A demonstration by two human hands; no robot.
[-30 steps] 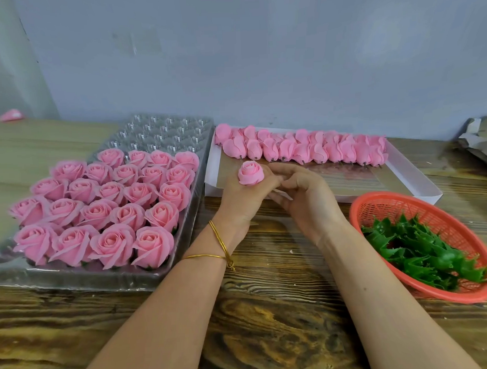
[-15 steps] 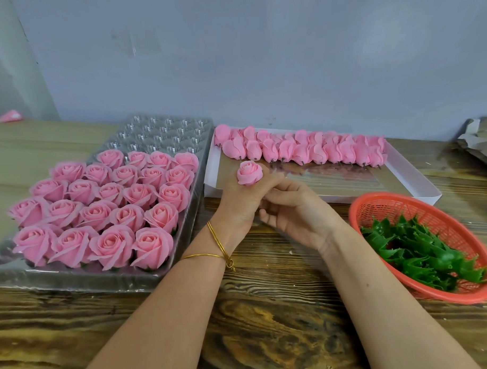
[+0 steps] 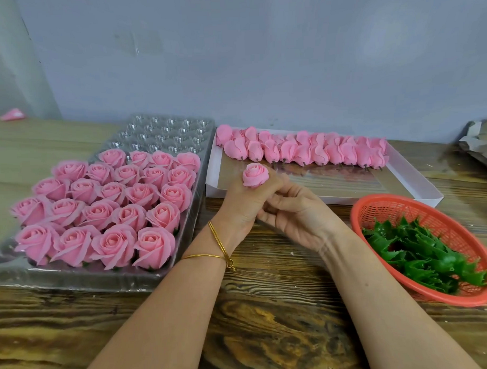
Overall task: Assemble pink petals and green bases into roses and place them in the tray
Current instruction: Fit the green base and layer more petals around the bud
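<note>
On the table (image 3: pixel 269 335), the clear tray (image 3: pixel 163 132) of finished roses (image 3: pixel 105 205) lies just left of our grip, its far end unfilled. The white box (image 3: pixel 345 198) of pink petals (image 3: pixel 304 151) sits just beyond the grip and the red basket (image 3: pixel 381 208) of green bases (image 3: pixel 421 252) to its right, all kept close for reaching, with nothing between grip and tray. Our left hand (image 3: pixel 243 206) pinches one pink bud (image 3: pixel 255 174) upright, likely to free its underside, where our right hand (image 3: pixel 296 215) curls; what that hand holds, we cannot tell.
</note>
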